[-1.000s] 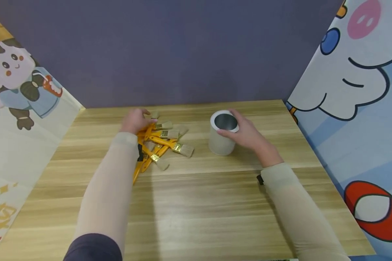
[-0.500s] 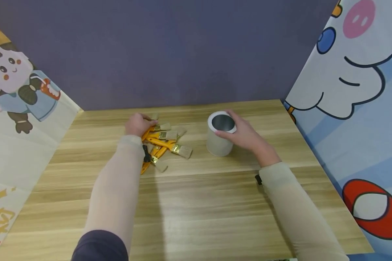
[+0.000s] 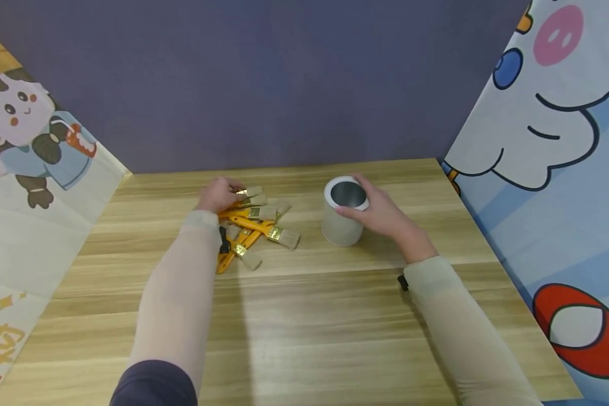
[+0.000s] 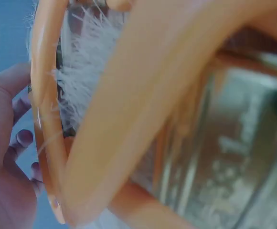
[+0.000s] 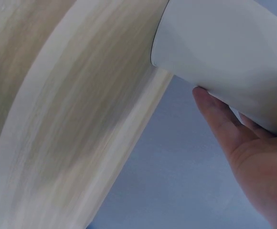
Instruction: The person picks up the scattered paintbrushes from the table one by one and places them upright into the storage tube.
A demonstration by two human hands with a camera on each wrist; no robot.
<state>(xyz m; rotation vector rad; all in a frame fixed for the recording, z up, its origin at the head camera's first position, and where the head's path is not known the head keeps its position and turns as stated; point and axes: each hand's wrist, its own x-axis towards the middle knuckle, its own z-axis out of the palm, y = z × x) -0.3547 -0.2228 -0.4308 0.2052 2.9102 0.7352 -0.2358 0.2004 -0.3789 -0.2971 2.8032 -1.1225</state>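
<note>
The rearmost brush (image 3: 252, 192) has shifted rightward since the earlier frame, its long axis running along the far edge of the brush pile (image 3: 256, 226) from the nearer left hand (image 3: 218, 195), whose grip cannot be told, toward the can (image 3: 342, 225) gripped by the right hand (image 3: 383, 212).

On my feed I see the white-rimmed can (image 3: 341, 226) upright and open-topped, gripped by the right hand (image 3: 383, 216). Left of the can — apart from it — yellow-handled brushes (image 3: 255, 226) lie crossed in a heap, pale bristles mostly toward it, the left hand (image 3: 216, 196) at their handles.
</note>
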